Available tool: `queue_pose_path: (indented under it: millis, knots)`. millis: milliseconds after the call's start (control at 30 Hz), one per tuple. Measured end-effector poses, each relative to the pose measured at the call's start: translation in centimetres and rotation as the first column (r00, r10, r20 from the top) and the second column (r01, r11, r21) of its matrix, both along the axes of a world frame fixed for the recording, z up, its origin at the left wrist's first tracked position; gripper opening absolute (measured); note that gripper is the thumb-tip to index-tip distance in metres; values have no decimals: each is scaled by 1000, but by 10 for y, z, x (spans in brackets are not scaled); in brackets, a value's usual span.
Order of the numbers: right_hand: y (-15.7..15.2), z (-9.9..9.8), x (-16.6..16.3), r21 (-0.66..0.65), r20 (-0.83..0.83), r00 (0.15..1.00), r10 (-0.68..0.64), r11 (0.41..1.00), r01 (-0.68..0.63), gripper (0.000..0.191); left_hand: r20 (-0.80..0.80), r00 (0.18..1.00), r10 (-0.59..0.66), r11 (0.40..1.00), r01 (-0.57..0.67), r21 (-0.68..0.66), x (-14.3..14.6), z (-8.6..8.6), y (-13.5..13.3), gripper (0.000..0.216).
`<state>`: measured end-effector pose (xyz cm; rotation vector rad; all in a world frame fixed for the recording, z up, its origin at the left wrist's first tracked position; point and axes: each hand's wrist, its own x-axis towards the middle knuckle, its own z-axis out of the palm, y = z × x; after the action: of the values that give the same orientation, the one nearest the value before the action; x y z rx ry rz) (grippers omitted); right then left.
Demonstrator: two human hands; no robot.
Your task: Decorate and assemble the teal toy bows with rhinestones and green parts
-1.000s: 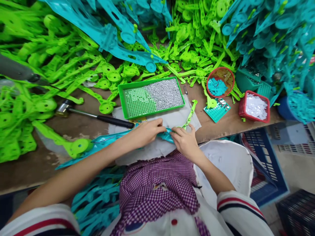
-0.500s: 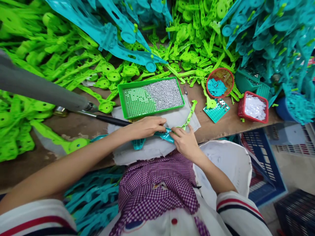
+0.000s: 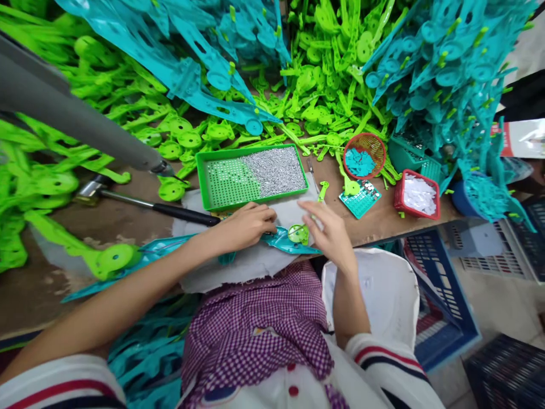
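Note:
A long teal plastic part [image 3: 283, 241] lies across a grey cloth [image 3: 244, 275] at the table's front edge. My left hand [image 3: 251, 225] is closed over its middle, fingers curled and fingertips partly hidden. On its right end sits the round head of a lime-green lever [image 3: 298, 233], with a thin dark line across it. The lever's narrow tip shows beyond my right hand [image 3: 330, 233], which hovers just right of the round head. Thumb and forefinger of that hand are apart, with a bit of green visible between them; the other fingers are partly hidden.
Behind the cloth stands a green tray [image 3: 251, 201] of small silvery pieces. A hammer [image 3: 183, 214] lies at left under a grey pole-like tool [image 3: 106, 130]. Rightward are a teal pegged plate [image 3: 361, 207], an orange basket [image 3: 381, 147] and a red box [image 3: 419, 213]. Piled lime parts [image 3: 327, 85] fill the back.
My right hand has lifted off the teal part and opened, uncovering the lever's round head. The lever tip has shifted left and down in view. My left hand stays on the teal part.

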<state>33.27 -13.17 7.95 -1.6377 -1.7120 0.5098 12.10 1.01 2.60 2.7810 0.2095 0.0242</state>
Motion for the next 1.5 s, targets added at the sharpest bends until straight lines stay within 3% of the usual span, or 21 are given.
queue_pose_path:
  millis: [67, 133, 267, 400, 567, 667, 767, 833, 900, 1000, 1100, 1300, 1500]
  knots:
    - [15, 9, 0, 79, -60, 979, -194, 977, 199, 41, -7, 1000, 13, 999, -13, -36, 3, 2, -1, 34]
    - [25, 7, 2, 100, -98, 951, -293, 948, 302, 41, -2, 999, 43, 997, -43, -61, 2, 2, -3, 36]
    - [11, -25, 19, 41, -177, 944, -280, 956, 291, 33, 19, 996, 87, 994, -85, -61, -11, -1, -7, 43]
    - [-22, -54, 31, -43, -239, 891, -385, 921, 386, 32, 75, 983, 167, 986, -165, -29, -15, 5, -17, 41]
    - [-28, -77, 26, -43, -70, 894, -442, 897, 440, 34, 175, 964, 200, 974, -176, -144, 16, 18, -36, 35]
    - [-22, -74, 22, -11, 22, 895, -445, 895, 445, 34, 145, 965, 220, 956, -183, -230, 37, 13, -41, 36]
    - [-13, -46, 9, 33, -81, 895, -438, 897, 441, 32, 85, 969, 232, 943, -203, -262, 46, 2, -38, 42]
    - [4, -20, -5, 86, -144, 914, -378, 916, 392, 30, 69, 973, 219, 938, -190, -291, 47, -5, -35, 45]
    - [37, 0, -19, 133, -137, 963, -232, 959, 250, 29, 99, 973, 209, 929, -166, -331, 45, -10, -32, 45]
    - [107, 8, -33, 121, -5, 1000, -24, 992, 25, 29, 153, 961, 229, 908, -154, -390, 42, -18, -30, 44]
    - [168, -2, -35, 14, 135, 988, -75, 997, 74, 29, 138, 954, 268, 890, -190, -415, 41, -25, -29, 49]
    - [231, -8, -39, 105, 182, 982, -38, 994, 19, 32, 116, 963, 244, 902, -181, -393, 42, -34, -28, 51]
    - [310, -14, -17, 25, 246, 927, -285, 957, 287, 47, 95, 964, 248, 898, -192, -396, 40, -35, -29, 53]
